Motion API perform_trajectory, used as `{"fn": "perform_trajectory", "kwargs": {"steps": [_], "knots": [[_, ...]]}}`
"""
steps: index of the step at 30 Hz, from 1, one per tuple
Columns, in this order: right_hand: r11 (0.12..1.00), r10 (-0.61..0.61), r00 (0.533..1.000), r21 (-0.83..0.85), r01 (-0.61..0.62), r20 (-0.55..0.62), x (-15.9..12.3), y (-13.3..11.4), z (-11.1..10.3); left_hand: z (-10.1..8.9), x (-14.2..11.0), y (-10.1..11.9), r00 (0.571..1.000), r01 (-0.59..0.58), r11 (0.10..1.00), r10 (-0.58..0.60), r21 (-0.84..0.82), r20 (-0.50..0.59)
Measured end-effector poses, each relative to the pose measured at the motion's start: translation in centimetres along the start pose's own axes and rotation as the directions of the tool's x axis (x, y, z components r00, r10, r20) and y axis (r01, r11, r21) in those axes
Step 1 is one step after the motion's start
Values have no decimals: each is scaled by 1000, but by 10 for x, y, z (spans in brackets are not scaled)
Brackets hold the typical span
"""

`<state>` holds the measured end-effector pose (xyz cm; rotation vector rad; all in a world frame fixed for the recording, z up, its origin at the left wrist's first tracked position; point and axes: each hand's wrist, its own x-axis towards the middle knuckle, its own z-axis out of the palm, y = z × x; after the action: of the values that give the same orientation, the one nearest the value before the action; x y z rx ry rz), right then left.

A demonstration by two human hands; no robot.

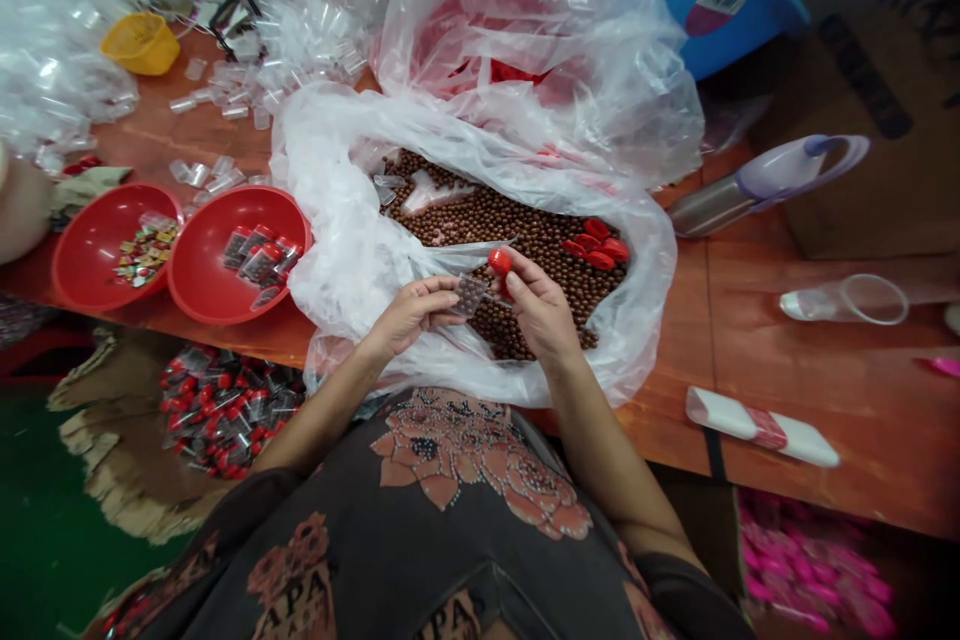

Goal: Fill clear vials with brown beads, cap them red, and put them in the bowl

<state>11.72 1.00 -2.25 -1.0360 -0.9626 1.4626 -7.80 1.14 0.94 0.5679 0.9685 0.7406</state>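
Left hand [409,315] nearly closed, firmly pinching a small clear plastic pack [470,295]; right hand [540,305] fingertip-pinches a red cap [499,262] just beside it, both held steady above brown candy balls [517,240].

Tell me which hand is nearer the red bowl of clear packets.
Left. The left hand is just off the bowl's right side, beyond the plastic bag's edge; the red bowl is farther from the right hand, which lies past the left hand.

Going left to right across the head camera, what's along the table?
Red plastic bowl of wrapped sweets, red plastic bowl of clear packets, translucent plastic bag of brown balls, clear plastic cup.
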Motion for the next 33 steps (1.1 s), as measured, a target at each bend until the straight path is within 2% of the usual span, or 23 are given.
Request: {"fn": "perform_trajectory", "kwargs": {"steps": [4,7,9,14,21,33], "knots": [[989,-55,995,-133,66,81,0,0,2,-2,-1,-1,1000,17,1000,-16,-10,9],[980,-66,994,-180,82,91,-1,1,2,-2,-1,-1,1000,26,1000,-26,-7,2],[974,-83,995,-208,94,61,-2,0,1,-2,-1,-2,999,33,999,-33,7,4],[951,-178,979,-273,146,-96,-3,-4,0,-1,-1,-4,999,37,999,-38,25,21],[971,-128,990,-196,137,61,-8,-4,8,3,-3,-3,999,45,999,-45,16,20],[945,-171,985,-277,174,36,-8,-5,5,2,-7,-7,989,67,997,-72,43,130]]}}
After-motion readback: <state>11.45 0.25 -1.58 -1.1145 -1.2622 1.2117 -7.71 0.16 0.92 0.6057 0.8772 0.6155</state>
